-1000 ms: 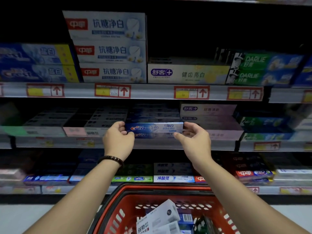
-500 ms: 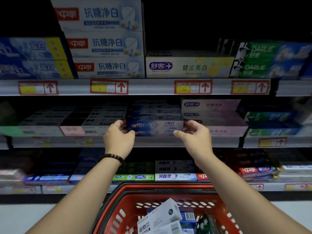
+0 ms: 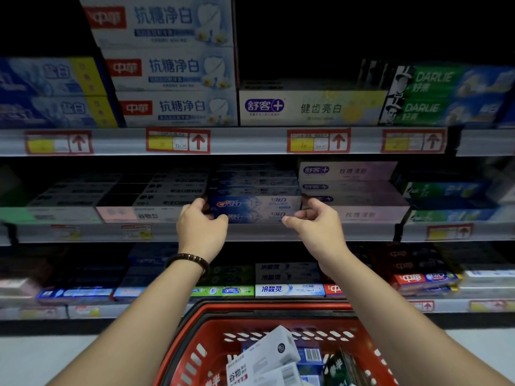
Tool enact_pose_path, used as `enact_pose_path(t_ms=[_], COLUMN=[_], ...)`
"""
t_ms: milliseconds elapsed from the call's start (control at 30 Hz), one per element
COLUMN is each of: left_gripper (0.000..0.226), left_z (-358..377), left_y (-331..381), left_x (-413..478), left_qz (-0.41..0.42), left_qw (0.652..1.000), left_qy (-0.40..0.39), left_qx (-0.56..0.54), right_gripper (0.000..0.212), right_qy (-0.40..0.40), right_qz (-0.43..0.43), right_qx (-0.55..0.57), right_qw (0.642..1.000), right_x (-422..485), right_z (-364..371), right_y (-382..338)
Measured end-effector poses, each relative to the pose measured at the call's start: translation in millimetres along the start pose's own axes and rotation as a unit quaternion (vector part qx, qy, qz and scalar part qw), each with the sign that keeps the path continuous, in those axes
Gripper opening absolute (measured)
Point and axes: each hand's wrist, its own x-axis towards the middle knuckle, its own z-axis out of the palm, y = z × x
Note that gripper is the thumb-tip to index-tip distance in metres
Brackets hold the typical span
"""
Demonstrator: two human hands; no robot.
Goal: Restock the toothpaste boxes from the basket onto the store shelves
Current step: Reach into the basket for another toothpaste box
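Observation:
A blue and white Crest toothpaste box (image 3: 255,203) lies lengthwise on top of another Crest box at the front of the middle shelf (image 3: 250,232). My left hand (image 3: 200,227) grips its left end, fingers curled behind and thumb in front. My right hand (image 3: 315,227) holds the right end the same way. Below my arms the red basket (image 3: 250,310) holds several more toothpaste boxes, among them a tilted white one (image 3: 267,355).
Stacked boxes flank the Crest pile: dark and white ones (image 3: 156,196) on the left, pale purple ones (image 3: 351,190) on the right. The upper shelf (image 3: 250,140) carries tall stacks and red price tags. The lower shelf (image 3: 289,289) is also stocked.
Both hands have pushed the Crest box a little deeper onto the stack on the middle shelf. The view has shifted slightly closer and upward.

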Motion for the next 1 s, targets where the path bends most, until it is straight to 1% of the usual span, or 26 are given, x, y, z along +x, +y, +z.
enact_pose_path(t_ms=[67,167,267,500,567,733,767,900,1000], left_gripper=[0.069,0.069,0.068,0.071,0.072,0.077,0.077,0.076,0.072], left_z=[1,2,1,-1,-1,0,0,-4,-10], left_y=[1,2,4,5,5,3,4,10,15], left_x=[-1,-2,-4,-5,-4,-3,-3,-7,-14], left_qz=[-0.004,-0.007,-0.005,-0.009,-0.009,-0.013,-0.015,-0.018,-0.015], left_qw=[1.0,1.0,1.0,1.0,1.0,0.999,0.999,0.999,0.998], left_qy=[0.0,-0.002,-0.006,-0.022,-0.025,-0.031,-0.031,-0.027,-0.024], left_qx=[0.002,-0.003,-0.002,-0.004,-0.009,-0.031,-0.037,-0.043,-0.05], right_gripper=[0.093,0.095,0.102,0.104,0.1,0.077,0.078,0.095,0.095], right_qy=[-0.015,-0.031,-0.033,-0.036,-0.037,-0.027,-0.026,-0.016,-0.016], right_qz=[0.007,0.015,0.016,0.015,0.014,0.022,0.019,0.011,0.007], right_qx=[0.01,0.006,0.01,0.01,0.004,-0.01,-0.012,-0.008,-0.005], right_qw=[1.0,0.999,0.999,0.999,0.999,0.999,0.999,1.0,1.0], right_x=[-1,-1,-2,-1,0,-2,-3,-6,-11], right_z=[1,1,2,2,2,1,0,-3,-7], right_y=[-1,-1,0,2,3,1,0,-2,-6])
